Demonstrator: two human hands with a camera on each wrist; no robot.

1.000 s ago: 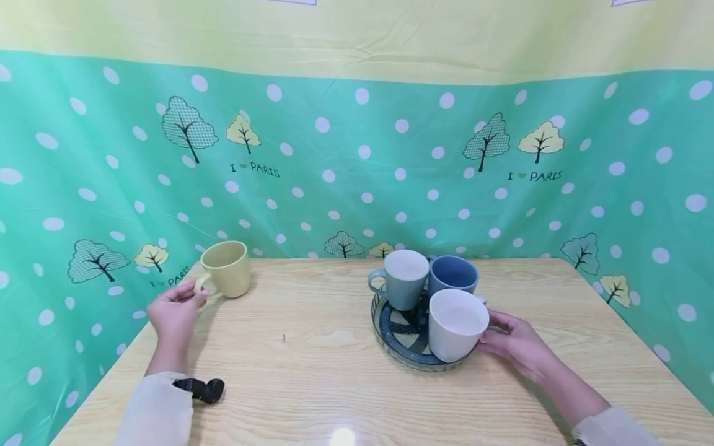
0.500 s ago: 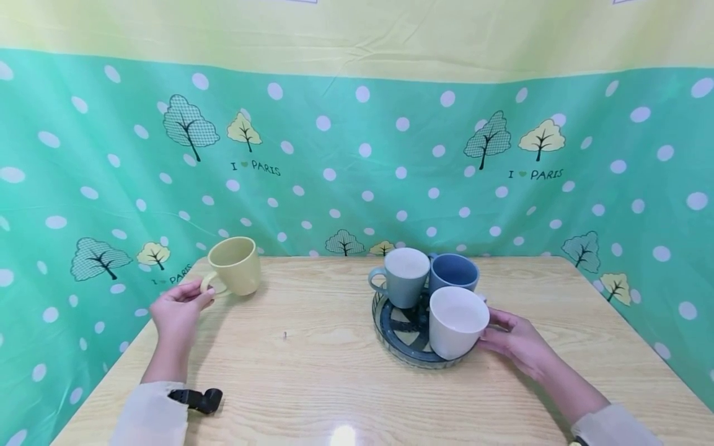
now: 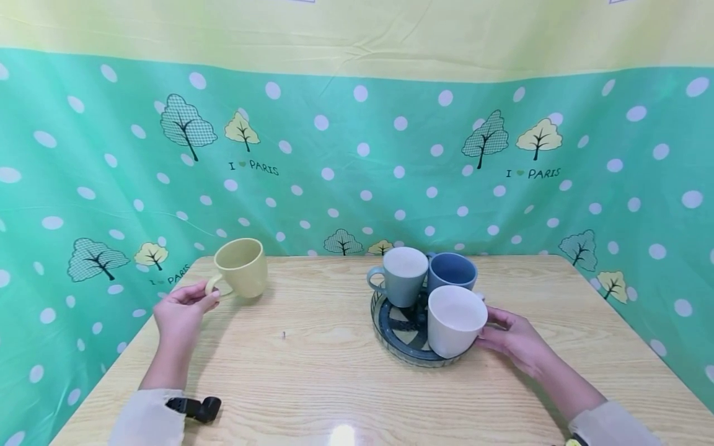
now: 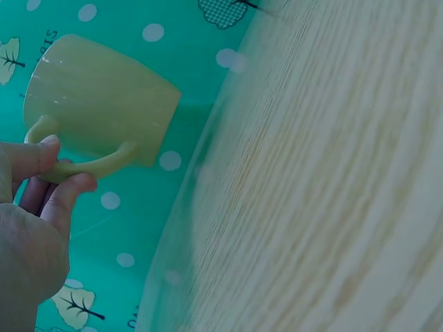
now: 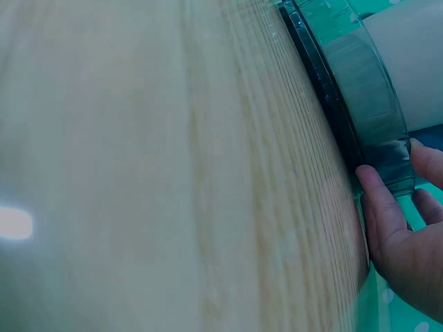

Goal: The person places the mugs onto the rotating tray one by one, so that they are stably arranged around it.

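Observation:
My left hand (image 3: 181, 313) pinches the handle of a pale yellow mug (image 3: 245, 272). The left wrist view shows thumb and fingers on that handle, the yellow mug (image 4: 100, 100) hanging tilted off the table. On the right, my right hand (image 3: 515, 344) grips the edge of a round tray (image 3: 401, 353) with a dark base and clear low wall. Its fingertips lie against the tray's clear wall (image 5: 367, 104) in the right wrist view. Standing in the tray are a white mug (image 3: 457, 322), a grey-blue mug (image 3: 404, 279) and a dark blue mug (image 3: 453, 269).
A light wood-grain table (image 3: 312, 390) lies under everything. Behind and at the sides hangs a green dotted curtain (image 3: 362, 173) with printed trees. A small dark mark (image 3: 283, 335) shows on the tabletop near the middle.
My left hand has moved slightly to the right with the yellow mug. The right hand, the tray and the mugs in it have stayed in place.

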